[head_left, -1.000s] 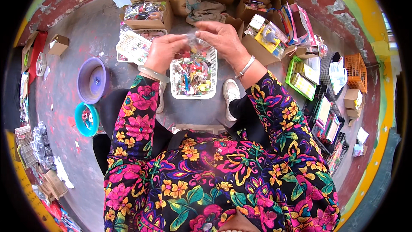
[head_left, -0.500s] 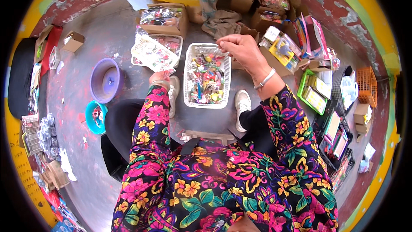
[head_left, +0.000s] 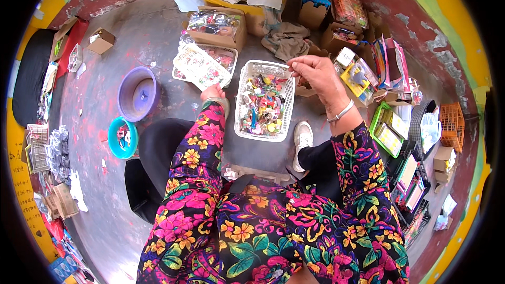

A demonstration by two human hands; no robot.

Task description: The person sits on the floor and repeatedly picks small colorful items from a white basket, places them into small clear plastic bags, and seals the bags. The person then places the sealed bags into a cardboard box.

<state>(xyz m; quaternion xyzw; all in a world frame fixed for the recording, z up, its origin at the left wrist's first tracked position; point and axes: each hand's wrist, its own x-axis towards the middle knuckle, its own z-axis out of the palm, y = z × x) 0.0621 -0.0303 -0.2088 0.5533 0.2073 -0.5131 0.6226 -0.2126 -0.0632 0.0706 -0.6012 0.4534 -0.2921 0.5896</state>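
Observation:
My left hand (head_left: 212, 92) is closed on the near corner of a white sheet (head_left: 199, 66) with small coloured marks or pieces on it. The sheet lies partly over a white basket (head_left: 230, 52) of plastic-wrapped items. Right of it, between my feet, stands a larger white plastic basket (head_left: 289, 106), filled with small colourful trinkets (head_left: 262, 102). My right hand (head_left: 322, 81), with a silver bangle at its wrist, is raised over this basket's far right corner. Its thumb and forefinger are pinched together; whatever is between them is too small to make out.
Left on the floor are a purple basin (head_left: 152, 90) and a turquoise bowl (head_left: 131, 139). Cardboard boxes (head_left: 242, 30) of packaged goods and a brown cloth (head_left: 286, 39) lie ahead. At right are a green tray (head_left: 377, 123), black crates (head_left: 405, 179) and an orange crate (head_left: 451, 126).
The whole view has shifted, so the scene sits further right and lower. Against the baskets, my left hand has moved slightly forward with the sheet. My right hand keeps its pinch over the basket's corner.

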